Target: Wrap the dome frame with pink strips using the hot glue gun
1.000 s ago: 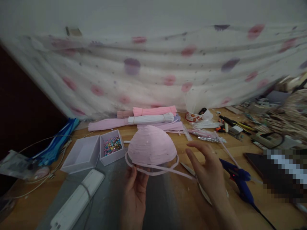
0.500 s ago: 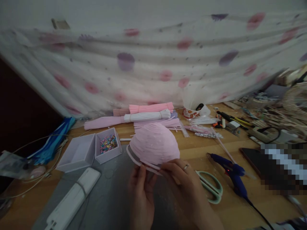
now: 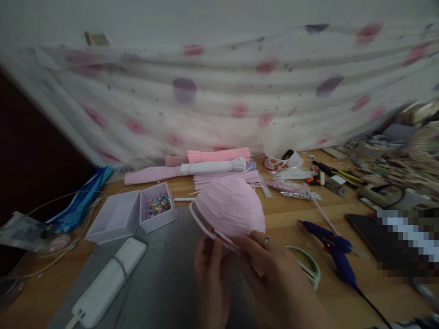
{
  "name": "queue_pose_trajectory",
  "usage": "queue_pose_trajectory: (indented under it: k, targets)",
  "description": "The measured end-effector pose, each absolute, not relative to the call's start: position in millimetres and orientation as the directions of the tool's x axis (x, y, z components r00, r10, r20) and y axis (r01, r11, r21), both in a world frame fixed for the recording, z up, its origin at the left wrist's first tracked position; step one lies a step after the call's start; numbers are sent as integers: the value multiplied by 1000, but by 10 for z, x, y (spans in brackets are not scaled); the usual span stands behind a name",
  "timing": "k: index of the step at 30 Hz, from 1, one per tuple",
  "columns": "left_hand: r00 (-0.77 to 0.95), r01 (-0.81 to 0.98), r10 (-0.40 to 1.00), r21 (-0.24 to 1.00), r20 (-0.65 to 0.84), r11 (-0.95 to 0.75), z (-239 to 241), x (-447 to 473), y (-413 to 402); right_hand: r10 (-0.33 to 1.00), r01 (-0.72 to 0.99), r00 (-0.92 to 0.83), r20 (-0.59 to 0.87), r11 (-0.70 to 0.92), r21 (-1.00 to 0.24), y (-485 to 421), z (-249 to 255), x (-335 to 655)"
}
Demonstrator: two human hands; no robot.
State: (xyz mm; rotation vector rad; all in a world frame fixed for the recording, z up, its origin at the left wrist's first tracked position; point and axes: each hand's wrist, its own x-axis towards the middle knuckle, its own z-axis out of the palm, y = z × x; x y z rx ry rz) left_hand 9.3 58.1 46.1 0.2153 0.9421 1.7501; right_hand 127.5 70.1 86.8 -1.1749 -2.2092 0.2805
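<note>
A pale pink dome [image 3: 230,205], built of ridged rows that look like pipe cleaners, is held tilted above the grey mat. Along its lower left edge a pale pink pipe cleaner [image 3: 201,223] curves, with a gap between it and the dome. My left hand [image 3: 211,267] is closed on this strip from below, thumb on top. My right hand [image 3: 269,265], wearing a ring, pinches the strip's right end against the dome's near rim. Its fingertips are partly hidden. Green-handled scissors [image 3: 313,274] lie right of my right hand, partly covered by it.
A blue glue gun [image 3: 329,246] with a red light lies on the right. Left stand a box of colored beads [image 3: 157,205], a white box [image 3: 115,217] and a white power strip [image 3: 109,283]. Bundles of pipe cleaners [image 3: 214,166] lie behind; tools and a dark tablet-like slab [image 3: 363,237] rest right.
The dome and both hands have shifted slightly right, and my right hand covers more of the scissors. The whole view has also shifted a little. Both hands keep their grip.
</note>
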Motion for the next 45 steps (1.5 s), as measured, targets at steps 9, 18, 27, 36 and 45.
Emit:
queue_pose_trajectory:
  k: [9, 18, 27, 36, 45]
  targets:
    - [-370, -691, 894, 718, -254, -82, 487, 128, 571, 839, 745, -396, 373, 531, -403, 682, 902, 1274]
    - [-368, -569, 912, 819, -181, -67, 298, 251, 542, 857, 766, -309, 411, 481, -427, 671, 914, 1206]
    - [-345, -495, 926, 868, -156, -38, 317, 299, 544, 846, 831, -248, 471, 436, -345, 665, 854, 1179]
    - [-314, -721, 904, 692, -291, -27, 491, 116, 657, 738, 657, -16, 675, 517, -549, 764, 948, 1121]
    - [-388, -878, 746, 464, -542, -119, 783, -635, 1074, 732, 626, 331, 596, 302, -719, 629, 896, 1739]
